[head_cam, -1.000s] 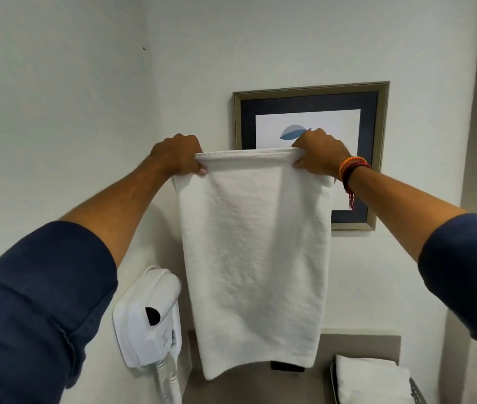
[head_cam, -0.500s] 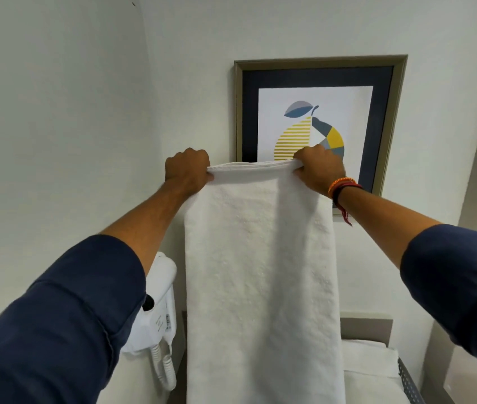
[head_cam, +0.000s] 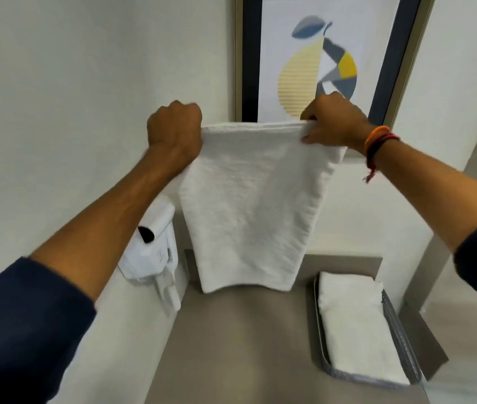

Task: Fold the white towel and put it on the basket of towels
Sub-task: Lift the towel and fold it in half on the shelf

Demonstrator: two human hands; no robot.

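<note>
Mid-fold step: towel (head_cam: 249, 205) is held up in the air by its top edge, left hand (head_cam: 174, 128) fisted on the left corner, right hand (head_cam: 332, 122) pinching the right corner. It hangs in front of the wall, over the grey surface (head_cam: 246, 345), bottom edge just above it, not clearly touching. Towel looks white, thick terry, already doubled lengthwise judging by the rolled top edge, slightly tapered toward the bottom, few wrinkles. Basket (head_cam: 406, 342) sits near right on the surface, with 1 folded white towel already inside. Next move likely needs lowering onto the surface, folding again to basket size, then placing it on that stack.
</note>
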